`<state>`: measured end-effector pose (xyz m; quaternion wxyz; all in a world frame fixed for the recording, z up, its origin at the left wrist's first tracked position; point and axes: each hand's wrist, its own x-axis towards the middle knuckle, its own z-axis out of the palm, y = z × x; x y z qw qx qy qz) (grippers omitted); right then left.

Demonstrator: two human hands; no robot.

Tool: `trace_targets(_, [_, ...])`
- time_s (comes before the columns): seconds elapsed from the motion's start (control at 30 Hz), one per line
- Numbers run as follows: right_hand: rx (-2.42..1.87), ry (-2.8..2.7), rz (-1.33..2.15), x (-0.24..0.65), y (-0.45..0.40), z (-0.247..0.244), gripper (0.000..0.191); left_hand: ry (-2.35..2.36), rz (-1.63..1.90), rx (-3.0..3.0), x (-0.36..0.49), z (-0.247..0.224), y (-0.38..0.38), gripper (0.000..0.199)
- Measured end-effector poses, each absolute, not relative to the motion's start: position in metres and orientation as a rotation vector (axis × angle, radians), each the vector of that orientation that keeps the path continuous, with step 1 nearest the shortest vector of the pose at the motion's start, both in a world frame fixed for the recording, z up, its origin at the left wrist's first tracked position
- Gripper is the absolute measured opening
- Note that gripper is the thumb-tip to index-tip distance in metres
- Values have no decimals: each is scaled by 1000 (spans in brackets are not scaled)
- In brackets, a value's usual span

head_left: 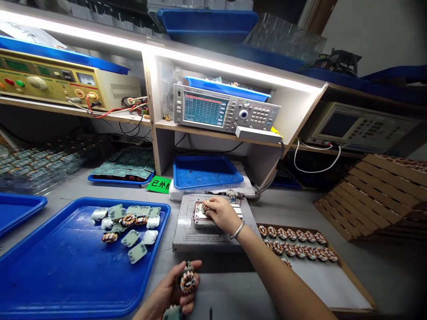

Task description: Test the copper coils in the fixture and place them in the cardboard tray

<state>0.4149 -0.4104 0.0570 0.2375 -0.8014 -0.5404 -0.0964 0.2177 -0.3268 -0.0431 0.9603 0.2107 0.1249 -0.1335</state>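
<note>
My left hand [173, 280] is closed around a toroidal coil [187, 282] with copper-coloured and white windings, low in front of the grey bench. A second piece with a pale green base [172, 313] shows under its palm at the bottom edge. My right hand [220, 213], with a bangle [237, 230] at the wrist, has its fingers closed on another toroidal coil [204, 207] at the test fixture [203, 223]. That coil is mostly hidden by the fingers. Beneath the fixture is a flat grey metal box [187, 238].
A large blue tray [76, 289] at left holds several coils and green-based pieces. At right, coils stand in rows in a cardboard tray [353, 289], near stacked cardboard layers [367, 200]. A meter [227, 109] sits on the shelf above an upper blue tray [207, 171].
</note>
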Motion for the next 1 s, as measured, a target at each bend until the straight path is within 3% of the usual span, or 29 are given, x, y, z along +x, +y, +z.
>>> trace_targets(0.6, [-2166,-1429,-247,414,-410,55,32,203,-283,505,226,-61,-321,54])
trace_targets(1.0, [-2169,-1419,-256,415,-411,55,32,190,-261,466,223,-56,-324,46])
